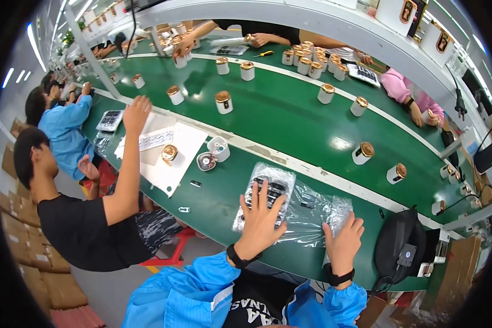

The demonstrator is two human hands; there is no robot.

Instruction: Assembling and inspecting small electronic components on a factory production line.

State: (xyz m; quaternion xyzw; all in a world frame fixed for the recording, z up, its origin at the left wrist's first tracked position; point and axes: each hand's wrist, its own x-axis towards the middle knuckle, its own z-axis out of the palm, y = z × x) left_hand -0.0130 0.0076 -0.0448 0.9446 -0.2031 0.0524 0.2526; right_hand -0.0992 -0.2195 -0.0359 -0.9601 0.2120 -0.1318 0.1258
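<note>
My left hand lies with fingers spread on a pack of small black parts in a clear plastic tray. A crinkled clear plastic bag stretches from the pack toward my right hand. That hand rests on the bag's right end, thumb and fingers apart. One small dark part shows through the film. Left of the pack stand an open white cup-shaped housing and a round part with a dark inside. A small black piece and a small whitish piece lie nearby.
Beyond a pale rail, a green conveyor carries white canisters with copper-coloured lids. A black bag sits at right. A person in black works at left beside a white sheet; others sit across. A shelf hangs overhead.
</note>
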